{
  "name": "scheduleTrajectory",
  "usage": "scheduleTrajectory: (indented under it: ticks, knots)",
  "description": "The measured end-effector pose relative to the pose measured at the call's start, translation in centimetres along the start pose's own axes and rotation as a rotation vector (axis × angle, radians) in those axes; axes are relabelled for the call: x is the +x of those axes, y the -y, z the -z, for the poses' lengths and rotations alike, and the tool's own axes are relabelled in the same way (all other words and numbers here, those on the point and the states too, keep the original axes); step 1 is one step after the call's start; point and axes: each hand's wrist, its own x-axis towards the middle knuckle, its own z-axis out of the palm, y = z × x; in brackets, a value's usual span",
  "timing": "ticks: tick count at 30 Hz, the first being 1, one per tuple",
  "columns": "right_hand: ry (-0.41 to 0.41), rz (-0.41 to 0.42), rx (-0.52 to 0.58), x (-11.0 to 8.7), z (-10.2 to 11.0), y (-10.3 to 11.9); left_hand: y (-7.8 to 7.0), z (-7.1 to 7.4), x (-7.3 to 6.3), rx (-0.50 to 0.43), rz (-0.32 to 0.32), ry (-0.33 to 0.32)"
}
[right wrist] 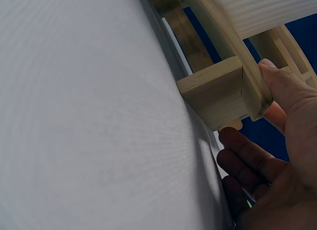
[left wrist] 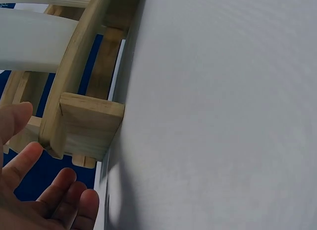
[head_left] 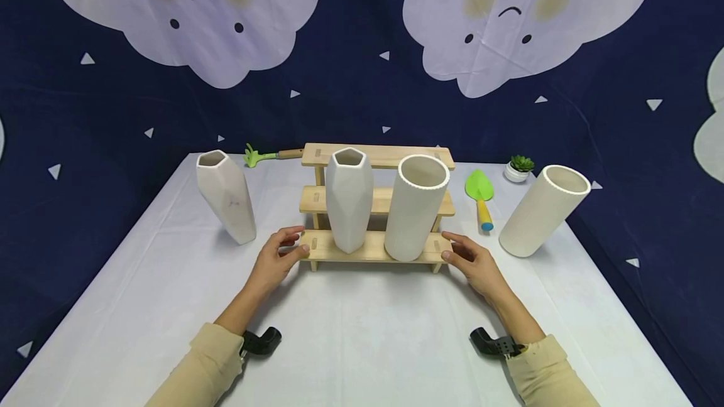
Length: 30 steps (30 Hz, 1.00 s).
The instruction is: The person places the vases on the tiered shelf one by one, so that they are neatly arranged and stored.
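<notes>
A three-tier wooden plant stand [head_left: 378, 255] stands mid-table. On its lowest board are a white faceted vase [head_left: 349, 206] and a white cylindrical vase [head_left: 415, 212], both upright. My left hand [head_left: 278, 257] holds the left end of that board, thumb at the top and index fingertip at the corner. At the opposite end my right hand [head_left: 474, 264] grips the board between thumb and index finger. In the right wrist view the thumb [right wrist: 280, 84] lies against the board's edge. The other fingers [left wrist: 74, 195] of the left hand hang below, off the wood.
Another faceted vase [head_left: 229, 200] stands at the left and a ribbed cylindrical vase [head_left: 540, 212] at the right. Behind are a green hand rake [head_left: 257, 156], a green trowel [head_left: 479, 188] and a small potted succulent [head_left: 517, 169]. A dark blue cloud-print cloth [head_left: 351, 99] hangs behind the white table.
</notes>
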Motion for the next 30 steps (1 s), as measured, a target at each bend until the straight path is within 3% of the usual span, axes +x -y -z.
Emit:
scheduleTrajectory:
  ticks: [11,24,30]
  knots:
    - [0.004,0.004,-0.002,0.0,0.0,-0.1,0.5,-0.5,0.1,-0.006,0.065,0.050]
    - [0.004,0.002,0.009,-0.1,0.0,0.2,0.8,-0.8,0.3,-0.057,0.030,0.048]
    - [0.003,0.006,0.006,-0.1,0.0,0.1,0.9,-1.1,0.4,-0.069,0.044,0.052]
